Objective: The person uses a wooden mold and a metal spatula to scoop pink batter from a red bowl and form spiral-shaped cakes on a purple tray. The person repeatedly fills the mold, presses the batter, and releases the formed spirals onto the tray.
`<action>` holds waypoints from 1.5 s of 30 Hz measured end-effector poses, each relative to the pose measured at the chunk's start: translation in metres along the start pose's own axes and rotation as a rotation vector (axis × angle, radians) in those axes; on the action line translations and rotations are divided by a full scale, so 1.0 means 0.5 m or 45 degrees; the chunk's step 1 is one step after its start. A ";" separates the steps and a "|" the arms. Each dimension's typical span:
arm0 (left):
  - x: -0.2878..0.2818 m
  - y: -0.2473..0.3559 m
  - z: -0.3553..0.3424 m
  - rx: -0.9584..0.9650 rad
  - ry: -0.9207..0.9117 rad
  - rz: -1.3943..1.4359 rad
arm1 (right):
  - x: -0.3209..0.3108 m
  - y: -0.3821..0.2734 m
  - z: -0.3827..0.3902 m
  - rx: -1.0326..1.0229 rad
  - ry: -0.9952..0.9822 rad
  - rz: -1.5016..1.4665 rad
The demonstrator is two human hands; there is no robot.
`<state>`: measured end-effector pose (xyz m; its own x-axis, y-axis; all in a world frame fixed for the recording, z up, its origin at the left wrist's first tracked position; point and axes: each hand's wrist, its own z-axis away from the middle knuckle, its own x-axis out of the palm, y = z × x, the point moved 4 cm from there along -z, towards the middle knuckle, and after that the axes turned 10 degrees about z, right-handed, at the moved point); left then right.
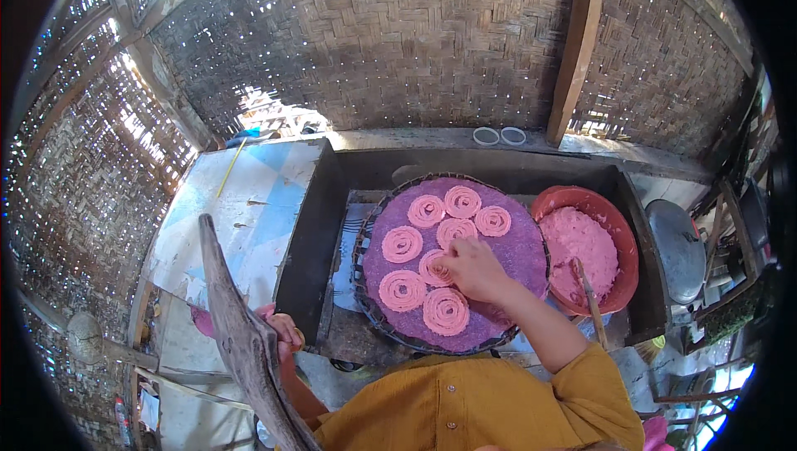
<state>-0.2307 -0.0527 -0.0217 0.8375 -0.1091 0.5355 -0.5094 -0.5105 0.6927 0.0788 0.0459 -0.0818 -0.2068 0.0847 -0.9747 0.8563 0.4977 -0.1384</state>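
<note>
A round tray (531, 243) covered in purple sheeting holds several pink spiral coils of dough strands (446, 311). My right hand (475, 268) is over the middle of the tray, its fingers curled together at one coil (433, 268). What they pinch, if anything, is hidden under them. To the left of the tray, my left hand (288, 335) is closed beside a long, weathered wooden branch (241, 326). Something pink shows at its far side; the branch and fingers hide what it grips.
At the right stands a red basin (628, 272) of pink dough (573, 243) with a wooden-handled spoon (588, 297) in it. Beyond it is a grey metal pot lid (677, 252). A dark-walled trough (303, 243) surrounds the tray. Two white rings (499, 135) lie on the back ledge.
</note>
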 end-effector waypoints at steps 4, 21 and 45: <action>0.094 0.000 -0.035 -0.428 0.451 -0.604 | -0.125 -0.014 0.002 -0.053 0.241 -0.307; 0.495 -0.101 -0.093 0.369 -1.628 -1.558 | -0.511 -0.128 0.163 -0.591 0.547 -0.159; 0.255 -0.088 -0.141 0.004 -0.479 0.920 | -0.230 -0.065 0.148 -0.051 0.902 -1.297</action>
<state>-0.1157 0.0159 0.0502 0.3127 -0.6915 0.6512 -0.9494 -0.2067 0.2363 0.1098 -0.0438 0.0220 -0.9897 0.0851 -0.1151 0.1429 0.6353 -0.7590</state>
